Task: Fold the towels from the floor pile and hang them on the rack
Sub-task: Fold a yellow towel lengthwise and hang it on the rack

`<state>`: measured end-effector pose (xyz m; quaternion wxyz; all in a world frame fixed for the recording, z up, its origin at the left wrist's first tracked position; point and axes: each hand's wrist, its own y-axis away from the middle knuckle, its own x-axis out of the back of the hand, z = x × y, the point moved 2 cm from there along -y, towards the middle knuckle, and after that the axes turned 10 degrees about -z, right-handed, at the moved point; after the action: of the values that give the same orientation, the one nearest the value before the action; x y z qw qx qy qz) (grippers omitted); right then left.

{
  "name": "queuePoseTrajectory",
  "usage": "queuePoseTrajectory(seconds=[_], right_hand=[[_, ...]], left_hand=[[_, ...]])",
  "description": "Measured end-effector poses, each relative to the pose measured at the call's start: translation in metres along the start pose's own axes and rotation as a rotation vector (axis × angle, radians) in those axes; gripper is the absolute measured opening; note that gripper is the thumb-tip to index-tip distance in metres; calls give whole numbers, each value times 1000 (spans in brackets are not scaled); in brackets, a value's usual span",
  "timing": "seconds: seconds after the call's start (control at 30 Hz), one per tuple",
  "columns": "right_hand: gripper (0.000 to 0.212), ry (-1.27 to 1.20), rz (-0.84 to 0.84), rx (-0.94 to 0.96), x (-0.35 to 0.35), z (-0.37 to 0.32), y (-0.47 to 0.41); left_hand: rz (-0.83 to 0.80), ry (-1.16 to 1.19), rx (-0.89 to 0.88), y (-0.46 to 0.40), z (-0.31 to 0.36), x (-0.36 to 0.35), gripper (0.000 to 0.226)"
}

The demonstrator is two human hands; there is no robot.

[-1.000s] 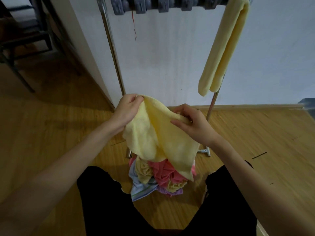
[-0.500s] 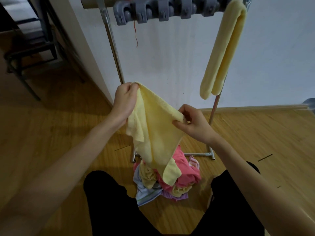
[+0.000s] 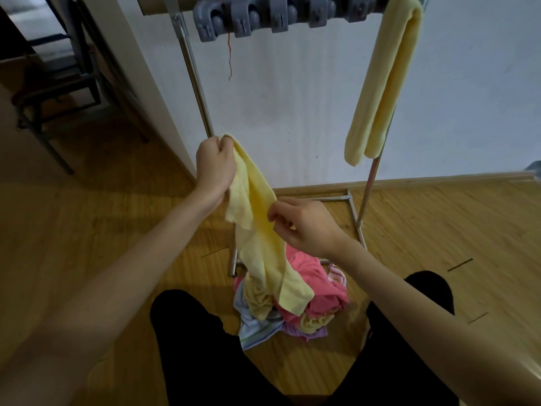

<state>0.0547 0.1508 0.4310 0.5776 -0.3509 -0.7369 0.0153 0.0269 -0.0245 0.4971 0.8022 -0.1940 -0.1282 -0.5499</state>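
Note:
A pale yellow towel (image 3: pixel 263 247) hangs lengthwise in front of me. My left hand (image 3: pixel 215 168) grips its top corner, raised beside the left pole of the metal rack (image 3: pixel 191 74). My right hand (image 3: pixel 304 227) sits lower, its fingertips pinching the towel's right edge. The towel's bottom end drapes onto the floor pile (image 3: pixel 295 306) of pink, yellow, blue and purple towels between my knees. Another yellow towel (image 3: pixel 380 83), folded, hangs over the rack's top bar at the right.
Grey plastic hooks (image 3: pixel 263 16) line the rack's top bar, with a red thread dangling below. The rack stands against a white wall on a wooden floor. A dark metal chair (image 3: pixel 55 92) stands at the far left. My black-trousered knees flank the pile.
My left hand has risen and moved left with the towel's corner. The bunched towel has stretched out into a long hanging strip, and my right hand has slid down along its edge.

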Motion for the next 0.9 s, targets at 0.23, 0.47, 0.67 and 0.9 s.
queuePoseTrajectory(seconds=[0.23,0.47,0.67,0.9], right_hand=[[40,-157,-84,-159,-14,-3,-12],[52,-41,-86,-290,-11,5,-12],[31,-26,-70,-325,-11,7,-12],[28,-143,-65,-288,5,25,-2]], left_hand=[[-48,-66,11,8,0,-7,34],[-162,53,91,17,3,-8,39],[-245,200,81,29,13,-19,29],[-216,93,109,16,-2,-2,24]])
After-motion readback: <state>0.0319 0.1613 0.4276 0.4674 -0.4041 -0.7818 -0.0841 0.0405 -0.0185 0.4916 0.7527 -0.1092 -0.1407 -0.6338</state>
